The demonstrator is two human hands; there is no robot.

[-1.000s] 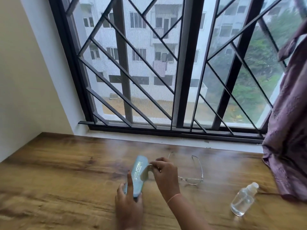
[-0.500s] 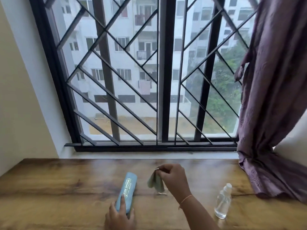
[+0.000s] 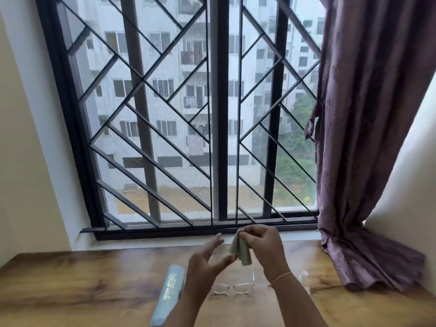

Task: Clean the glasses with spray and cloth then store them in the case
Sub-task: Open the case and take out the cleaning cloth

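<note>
Green cloth [image 3: 241, 250] pinched in right hand [image 3: 263, 246] grip, left hand [image 3: 205, 264] grip apart, just beside it

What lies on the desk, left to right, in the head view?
Blue case → glasses → spray bottle, partly hidden → curtain hem. The cloth hangs from the right hand, off the surface, so it is left out.
</note>
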